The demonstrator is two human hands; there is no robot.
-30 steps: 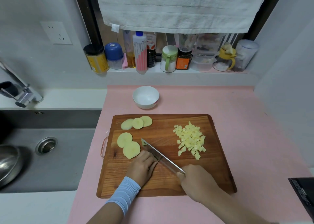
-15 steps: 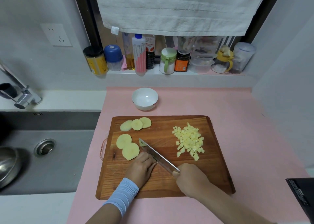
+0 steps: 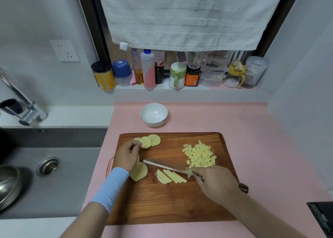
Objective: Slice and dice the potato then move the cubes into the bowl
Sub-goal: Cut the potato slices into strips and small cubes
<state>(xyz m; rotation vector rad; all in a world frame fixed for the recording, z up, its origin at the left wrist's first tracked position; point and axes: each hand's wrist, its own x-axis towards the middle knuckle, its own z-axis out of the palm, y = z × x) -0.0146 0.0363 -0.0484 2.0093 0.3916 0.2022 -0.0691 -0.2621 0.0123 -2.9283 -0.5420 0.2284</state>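
Note:
On the wooden cutting board (image 3: 162, 201), a pile of potato cubes (image 3: 200, 155) lies at the right. Potato strips (image 3: 171, 177) lie at the middle. My right hand (image 3: 218, 183) grips a knife (image 3: 167, 166) whose blade lies flat just above the strips, pointing left. Three overlapping potato slices (image 3: 149, 141) sit at the board's far left corner. My left hand (image 3: 127, 156) has its curled fingertips on the leftmost of them. Another slice (image 3: 140, 172) lies partly under my left wrist. The empty white bowl (image 3: 154, 114) stands behind the board on the pink mat.
A sink (image 3: 54, 165) with a drain and a metal pot lies to the left, with a faucet (image 3: 27, 109) behind it. Bottles and jars (image 3: 176, 75) line the window ledge. A black object (image 3: 322, 218) sits at the right front edge.
My left hand left the near slice and reached to the far-left slices. The cut strips now lie uncovered at the board's middle. The knife swung flatter above them.

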